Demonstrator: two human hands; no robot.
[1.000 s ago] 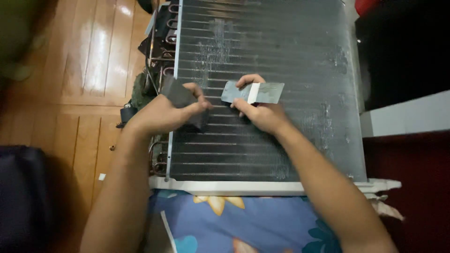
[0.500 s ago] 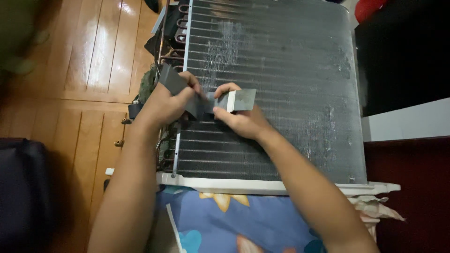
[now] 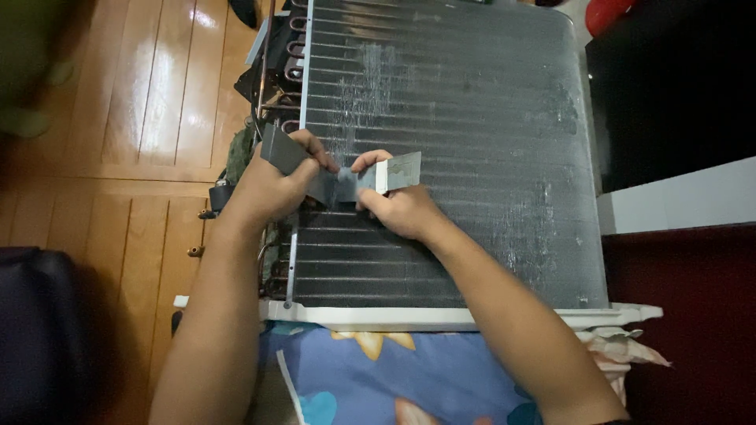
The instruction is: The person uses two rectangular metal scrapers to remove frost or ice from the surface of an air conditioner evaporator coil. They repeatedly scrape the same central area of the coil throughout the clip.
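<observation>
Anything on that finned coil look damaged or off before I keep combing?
Yes: the grey finned metal coil has pale scuffed, flattened-looking patches, one upper-middle above the hands and a streak near its right edge. The left hand and right hand hold grey flat tools on it.

Both forearms are bare from the lower edge of the view up to the wrists, with no sleeve, cuff, watch, or band showing on either. The left hand (image 3: 272,185) and the right hand (image 3: 402,208) wear no gloves and no rings. Fingernails are short and plain, as far as can be seen.
</observation>
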